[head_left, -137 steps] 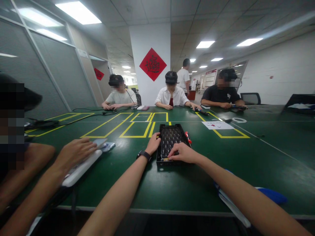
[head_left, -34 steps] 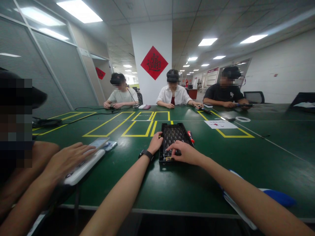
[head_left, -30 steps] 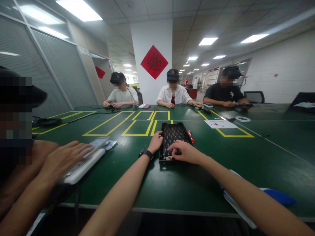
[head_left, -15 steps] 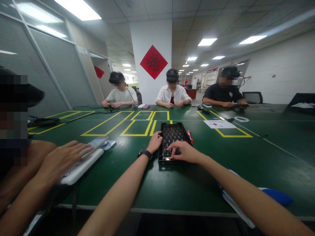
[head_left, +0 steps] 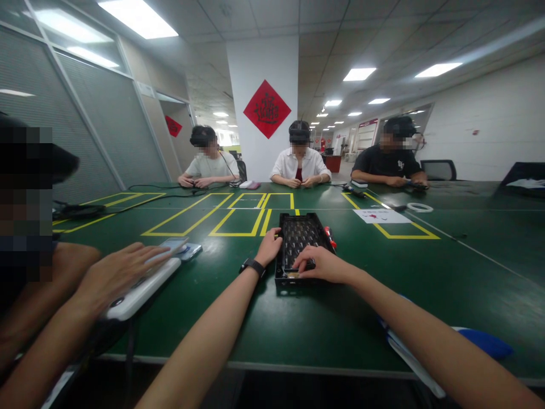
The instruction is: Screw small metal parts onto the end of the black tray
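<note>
A black case lies on the green table in front of me, its inside filled with rows of several small metallic pieces that look like screwdriver bits. My left hand, with a dark watch at the wrist, grips the case's left wall. Over the near end of the case, my right hand has its thumb and fingertips bent down together in a pinch. What sits between those fingertips is too small to make out. A pale, brownish patch shows in the near compartment by them. Something red touches the case's right side.
At my left, a co-worker's hand rests over a white device. Yellow tape marks rectangles on the green table. A printed paper sheet lies to the right; a blue and white item is under my right forearm.
My right fingertips have drawn closer together and dipped slightly over the near compartment. My left hand keeps its hold on the case. The view has shifted slightly.
</note>
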`<state>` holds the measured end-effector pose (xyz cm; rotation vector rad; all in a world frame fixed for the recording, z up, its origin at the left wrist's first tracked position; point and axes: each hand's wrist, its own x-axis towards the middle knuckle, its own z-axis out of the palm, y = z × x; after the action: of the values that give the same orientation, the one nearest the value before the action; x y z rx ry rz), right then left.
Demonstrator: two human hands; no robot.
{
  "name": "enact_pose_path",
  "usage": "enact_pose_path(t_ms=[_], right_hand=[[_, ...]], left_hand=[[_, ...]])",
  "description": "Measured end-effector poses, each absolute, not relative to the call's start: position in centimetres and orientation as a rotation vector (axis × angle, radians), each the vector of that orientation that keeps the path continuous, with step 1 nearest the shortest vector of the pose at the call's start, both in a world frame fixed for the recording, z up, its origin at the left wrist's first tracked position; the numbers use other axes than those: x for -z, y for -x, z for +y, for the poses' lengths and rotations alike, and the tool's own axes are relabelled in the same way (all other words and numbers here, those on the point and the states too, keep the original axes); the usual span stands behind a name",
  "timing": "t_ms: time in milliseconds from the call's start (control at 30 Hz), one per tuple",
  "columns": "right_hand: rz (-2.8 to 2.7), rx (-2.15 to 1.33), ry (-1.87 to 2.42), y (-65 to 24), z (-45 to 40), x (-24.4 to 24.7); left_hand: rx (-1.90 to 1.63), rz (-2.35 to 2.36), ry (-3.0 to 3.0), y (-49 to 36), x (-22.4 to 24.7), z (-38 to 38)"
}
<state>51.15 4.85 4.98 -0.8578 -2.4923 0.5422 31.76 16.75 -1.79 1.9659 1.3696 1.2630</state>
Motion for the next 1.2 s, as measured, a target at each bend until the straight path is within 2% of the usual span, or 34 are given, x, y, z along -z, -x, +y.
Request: enact_pose_path(t_ms=[433, 600, 1200], right_hand=[[-2.428, -0.626, 0.889, -51.12, 4.7, -5.1], [-2.422, -0.52, 0.888, -51.06, 4.8, -4.99], [-2.47, -0.491, 0.917, -50.97, 4.75, -4.94]], left_hand=[[-1.284, 1.334, -1.968, -31.73, 1.94, 16.86], [-1.281, 1.319, -1.968, -31.63, 2.12, 17.02], [-1.28, 1.334, -1.977, -31.69, 1.81, 16.67]])
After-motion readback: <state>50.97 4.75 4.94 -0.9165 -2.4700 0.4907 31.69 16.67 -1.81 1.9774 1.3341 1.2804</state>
